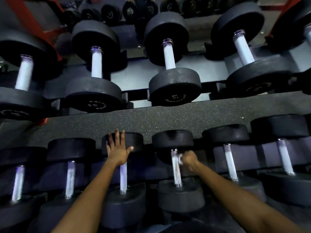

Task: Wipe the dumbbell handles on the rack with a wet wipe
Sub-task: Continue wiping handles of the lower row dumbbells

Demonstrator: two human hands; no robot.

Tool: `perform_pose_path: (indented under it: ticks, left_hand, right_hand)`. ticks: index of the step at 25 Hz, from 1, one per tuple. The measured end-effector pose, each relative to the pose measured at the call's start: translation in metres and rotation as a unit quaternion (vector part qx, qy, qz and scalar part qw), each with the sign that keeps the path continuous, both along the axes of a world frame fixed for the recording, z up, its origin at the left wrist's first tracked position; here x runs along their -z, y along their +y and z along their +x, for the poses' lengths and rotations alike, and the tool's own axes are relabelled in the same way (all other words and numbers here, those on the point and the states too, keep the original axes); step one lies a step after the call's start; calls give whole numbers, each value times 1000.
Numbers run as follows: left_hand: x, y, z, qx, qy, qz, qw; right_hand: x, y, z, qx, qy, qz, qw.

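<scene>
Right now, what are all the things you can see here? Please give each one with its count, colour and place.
Near dumbbells: six, black heads with silver handles, row closest to the person.
Middle dumbbells: four whole, part of a fifth at the right edge, black with pale handles, on the tier above.
Far dumbbells: several, black, top of the view, too blurred to count.
Floor: dark, speckled strip between the two rows.
Frame: red beams, upper left and upper right.
Wipe: one, white, in the right hand, against the fourth near handle.
Left hand: flat, fingers spread on the third near dumbbell's head.
Right hand: grips the wipe.
</scene>
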State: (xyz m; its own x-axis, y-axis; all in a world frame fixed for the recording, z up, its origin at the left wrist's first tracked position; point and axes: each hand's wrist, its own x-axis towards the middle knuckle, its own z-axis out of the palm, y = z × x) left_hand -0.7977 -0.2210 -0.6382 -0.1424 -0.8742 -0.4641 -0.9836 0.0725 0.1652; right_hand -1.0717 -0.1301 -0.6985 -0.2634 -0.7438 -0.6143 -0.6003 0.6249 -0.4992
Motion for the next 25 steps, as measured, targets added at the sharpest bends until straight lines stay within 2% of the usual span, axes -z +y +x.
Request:
perform_pose_path:
  ticks: [1,3,6,7,8,9,10,11,12,13,16,18,19,20,21,22,23,25]
  left_hand:
    - [0,1,0,3,-1,1,1000]
    - [0,2,1,7,-5,2,1000]
    - [1,3,1,9,4,6,1000]
    - [2,3,1,8,7,4,1000]
    - [3,3,2,9,9,-1,1000]
    - [4,2,3,10,10,-5,1000]
    - [5,1,3,11,11,-8,1000]
    - [6,1,3,13,13,-12,1000]
    - [7,1,3,14,15,-15,1000]
    - [7,1,4,14,17,-16,1000]
    - [8,0,3,12,17,-22,1000]
    - [7,-1,3,13,14,-19,1000]
    - [7,-1,2,11,13,-16,1000]
    - [7,-1,2,9,12,-11,1000]
    - [7,0,3,9,9,-9,1000]
    - [7,1,3,11,7,-10,1000]
    - [8,1,3,11,8,-12,1000]
    - [7,0,3,9,15,-11,1000]
  right_hand:
    - [-2,-8,0,28,-9,-37,999]
    - [4,2,6,32,32,-59,997]
    - [2,36,15,-104,96,-22,990]
    - [-2,38,12,-139,98,-59,984]
    - [-9,31,8,-154,91,-137,974]
    - [-13,21,1,-183,101,-216,954]
    - [-14,14,-8,-249,142,-277,917]
    - [-12,12,-15,-314,148,-298,889]
    - [0,17,-24,-367,143,-294,871]
    - [17,27,-27,-381,140,-287,868]
    - [70,39,-34,-436,281,-276,809]
    - [72,17,-40,-401,393,-307,768]
    - [51,4,-40,-400,394,-298,772]
    - [36,-1,-38,-450,356,-269,774]
    - [29,4,-29,-527,315,-228,756]
    - [33,12,-19,-582,320,-239,709]
    - [38,19,-17,-612,296,-296,671]
    - [29,12,-22,-624,222,-275,696]
